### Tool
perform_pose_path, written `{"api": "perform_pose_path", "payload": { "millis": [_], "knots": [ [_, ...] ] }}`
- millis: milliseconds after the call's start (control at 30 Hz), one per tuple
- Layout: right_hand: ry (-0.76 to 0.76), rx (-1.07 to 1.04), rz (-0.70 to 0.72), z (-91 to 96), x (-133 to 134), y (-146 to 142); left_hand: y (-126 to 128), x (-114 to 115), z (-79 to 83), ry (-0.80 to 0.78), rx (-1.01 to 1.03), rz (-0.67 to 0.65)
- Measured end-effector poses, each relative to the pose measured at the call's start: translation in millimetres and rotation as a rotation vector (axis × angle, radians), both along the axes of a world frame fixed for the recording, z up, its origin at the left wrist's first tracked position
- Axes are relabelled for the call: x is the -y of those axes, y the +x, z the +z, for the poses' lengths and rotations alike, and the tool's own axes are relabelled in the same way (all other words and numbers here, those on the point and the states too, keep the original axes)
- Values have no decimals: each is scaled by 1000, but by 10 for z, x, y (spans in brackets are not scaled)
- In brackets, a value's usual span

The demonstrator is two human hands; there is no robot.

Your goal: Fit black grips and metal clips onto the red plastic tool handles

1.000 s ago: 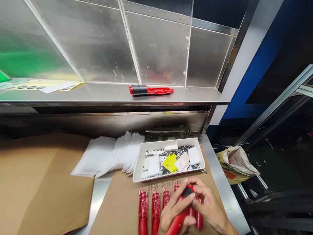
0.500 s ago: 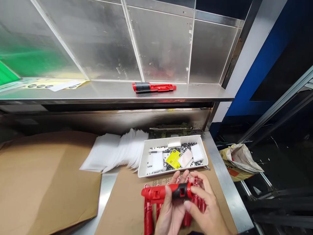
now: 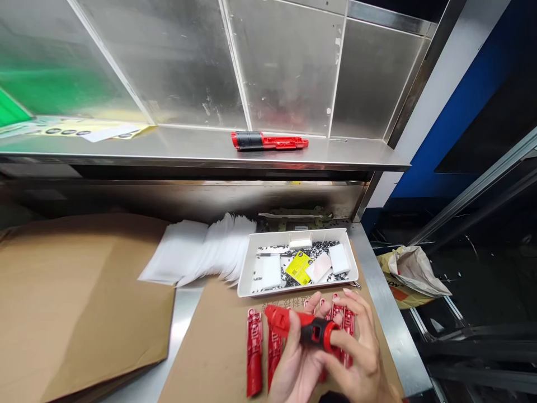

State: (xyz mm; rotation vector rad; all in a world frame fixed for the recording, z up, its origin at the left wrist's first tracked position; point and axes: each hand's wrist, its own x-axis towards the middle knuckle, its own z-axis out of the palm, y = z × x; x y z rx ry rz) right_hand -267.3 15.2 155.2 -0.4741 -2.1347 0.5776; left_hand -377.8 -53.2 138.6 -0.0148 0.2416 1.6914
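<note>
Red tool now tilted, nearer tray.

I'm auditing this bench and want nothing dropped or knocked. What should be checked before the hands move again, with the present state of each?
1. Red and black tool body held in both hands: ok; left hand under it, right hand at its black end.
2. Firmness of the grip: cannot tell; palms are hidden.
3. Loose red parts lying flat on the cardboard under the hands: ok.
4. White tray clear of the hands: ok, it sits just behind them.
5. Tray contents sorted: not ok; small dark bits, white pieces and a yellow label are mixed.
6. Stack of white sheets tidy: not ok, fanned out.
</note>
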Motion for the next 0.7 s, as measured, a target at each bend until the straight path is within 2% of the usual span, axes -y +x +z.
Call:
{"api": "perform_pose_path", "payload": {
  "millis": [133, 233, 300, 367, 467, 533, 600, 700],
  "knots": [
    [12, 7, -1, -49, -11, -40, -6, -29, -21, -33, 23, 20],
    [-65, 38, 2, -101, -32, -27, -46, -20, -4, -91, -20, 40],
    [-208, 77, 4, -147, -111, 58, -108, 2, 30, -168, -164, 109],
    [-378, 155, -64, -240, -277, 206, -201, 18, 71, -302, -447, 202],
    [-504, 286, -250, -523, -664, 447, -360, -5, 124, -568, -1010, 307],
    [-513, 367, -318, -796, -936, 523, -444, -48, 141, -688, -1241, 367],
    [-527, 446, -346, -1086, -1152, 488, -491, -83, 140, -707, -1260, 397],
    [-540, 535, -388, -1443, -1333, 300, -493, -81, 121, -601, -1044, 385]
  ]
}}
